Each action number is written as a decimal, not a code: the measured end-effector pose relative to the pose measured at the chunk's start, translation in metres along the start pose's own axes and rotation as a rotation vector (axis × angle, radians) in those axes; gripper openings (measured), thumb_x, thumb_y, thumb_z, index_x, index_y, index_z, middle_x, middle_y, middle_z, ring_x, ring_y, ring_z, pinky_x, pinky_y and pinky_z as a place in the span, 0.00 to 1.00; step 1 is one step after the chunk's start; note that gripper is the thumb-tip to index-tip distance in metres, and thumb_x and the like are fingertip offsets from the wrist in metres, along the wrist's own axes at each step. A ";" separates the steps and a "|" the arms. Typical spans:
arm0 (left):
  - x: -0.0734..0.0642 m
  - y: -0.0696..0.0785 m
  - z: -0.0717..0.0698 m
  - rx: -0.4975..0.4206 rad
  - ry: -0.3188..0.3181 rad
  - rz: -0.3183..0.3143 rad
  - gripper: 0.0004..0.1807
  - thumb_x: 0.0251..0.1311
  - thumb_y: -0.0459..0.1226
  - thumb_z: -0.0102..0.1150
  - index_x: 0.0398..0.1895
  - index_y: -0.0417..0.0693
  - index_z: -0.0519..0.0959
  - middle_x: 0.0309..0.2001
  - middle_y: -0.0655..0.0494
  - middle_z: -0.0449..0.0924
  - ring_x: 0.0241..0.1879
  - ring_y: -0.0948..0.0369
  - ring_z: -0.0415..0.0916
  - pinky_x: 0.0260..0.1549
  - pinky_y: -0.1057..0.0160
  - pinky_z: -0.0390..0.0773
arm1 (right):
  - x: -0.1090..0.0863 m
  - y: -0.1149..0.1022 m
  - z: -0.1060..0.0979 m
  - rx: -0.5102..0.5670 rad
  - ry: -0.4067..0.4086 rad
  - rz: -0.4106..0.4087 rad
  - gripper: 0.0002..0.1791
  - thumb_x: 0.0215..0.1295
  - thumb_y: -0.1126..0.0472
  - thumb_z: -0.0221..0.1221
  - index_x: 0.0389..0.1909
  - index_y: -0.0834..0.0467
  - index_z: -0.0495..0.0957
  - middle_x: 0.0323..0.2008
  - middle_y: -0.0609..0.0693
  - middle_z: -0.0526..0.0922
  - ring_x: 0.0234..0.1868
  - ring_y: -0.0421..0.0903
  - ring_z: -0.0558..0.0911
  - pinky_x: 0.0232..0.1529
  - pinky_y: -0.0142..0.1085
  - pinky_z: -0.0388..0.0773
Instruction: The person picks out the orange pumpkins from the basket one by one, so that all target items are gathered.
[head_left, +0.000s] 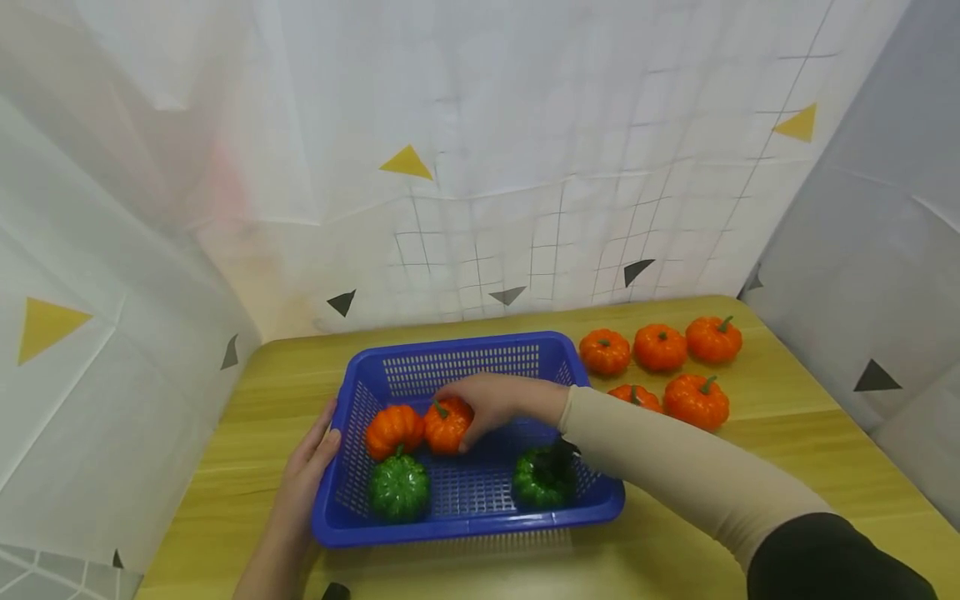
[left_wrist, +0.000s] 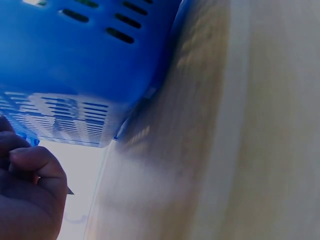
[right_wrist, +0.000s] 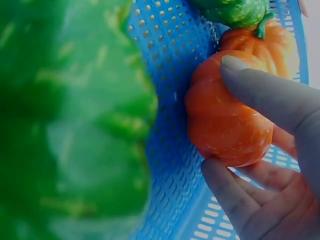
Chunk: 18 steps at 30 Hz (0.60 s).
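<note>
A blue plastic basket [head_left: 468, 527] with slotted walls stands on the table. My right hand [head_left: 491, 402] reaches into it and grips a small orange pumpkin [head_left: 446, 429]; the right wrist view shows the thumb and fingers [right_wrist: 270, 95] around its sides. Touching that pumpkin on the left is another orange pumpkin [head_left: 393, 431]. In the basket's front left corner sits a green pumpkin [head_left: 399, 489], and a second green pumpkin [head_left: 542, 482] is at the front right, under my forearm. My left hand [head_left: 309, 454] holds the basket's left side, thumb at the rim.
Several orange pumpkins [head_left: 660, 347] stand on the wooden table [head_left: 780, 417] to the right of the basket, one partly hidden by my sleeve. White patterned sheets [head_left: 487, 167] enclose the back and sides. A small black object [head_left: 336, 591] shows at the front edge.
</note>
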<state>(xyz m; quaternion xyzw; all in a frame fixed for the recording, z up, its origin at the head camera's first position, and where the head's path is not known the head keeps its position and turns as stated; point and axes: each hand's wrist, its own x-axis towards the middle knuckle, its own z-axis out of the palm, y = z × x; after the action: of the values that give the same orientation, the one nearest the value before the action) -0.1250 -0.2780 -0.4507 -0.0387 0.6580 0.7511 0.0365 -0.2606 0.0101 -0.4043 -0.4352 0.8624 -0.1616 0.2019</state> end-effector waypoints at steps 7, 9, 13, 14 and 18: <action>0.000 -0.001 0.000 0.027 0.011 0.012 0.31 0.76 0.50 0.43 0.79 0.65 0.51 0.75 0.51 0.55 0.56 0.54 0.76 0.49 0.51 0.80 | -0.009 0.003 -0.009 -0.011 0.030 0.016 0.45 0.48 0.48 0.76 0.69 0.52 0.69 0.62 0.48 0.75 0.62 0.46 0.73 0.64 0.40 0.68; 0.000 -0.001 0.000 0.032 0.014 0.010 0.31 0.76 0.50 0.44 0.79 0.65 0.51 0.75 0.52 0.55 0.56 0.54 0.76 0.49 0.51 0.80 | -0.014 0.004 -0.013 -0.016 0.041 0.017 0.45 0.49 0.47 0.76 0.69 0.52 0.69 0.62 0.49 0.75 0.61 0.46 0.73 0.63 0.40 0.68; 0.000 -0.001 0.000 0.038 0.018 0.004 0.31 0.76 0.51 0.44 0.79 0.68 0.52 0.76 0.53 0.54 0.57 0.56 0.76 0.49 0.52 0.80 | -0.024 0.008 -0.023 0.002 0.066 0.014 0.45 0.49 0.48 0.76 0.68 0.52 0.69 0.61 0.49 0.75 0.61 0.46 0.73 0.62 0.41 0.69; 0.000 -0.001 0.000 0.038 0.019 0.004 0.31 0.76 0.51 0.44 0.78 0.69 0.52 0.76 0.53 0.54 0.57 0.56 0.76 0.49 0.52 0.80 | -0.026 0.009 -0.025 0.004 0.069 0.017 0.44 0.50 0.47 0.75 0.69 0.51 0.69 0.62 0.48 0.75 0.62 0.46 0.73 0.63 0.40 0.69; 0.000 -0.001 0.000 0.031 0.021 0.008 0.29 0.76 0.51 0.44 0.77 0.72 0.55 0.76 0.53 0.54 0.57 0.56 0.76 0.49 0.51 0.80 | -0.037 0.013 -0.032 0.007 0.094 0.030 0.45 0.50 0.45 0.75 0.70 0.48 0.68 0.64 0.47 0.74 0.63 0.45 0.72 0.62 0.40 0.69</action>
<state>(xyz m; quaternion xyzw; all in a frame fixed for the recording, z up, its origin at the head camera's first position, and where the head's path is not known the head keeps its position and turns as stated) -0.1246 -0.2776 -0.4518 -0.0436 0.6702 0.7404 0.0272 -0.2651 0.0514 -0.3743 -0.4133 0.8769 -0.1817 0.1649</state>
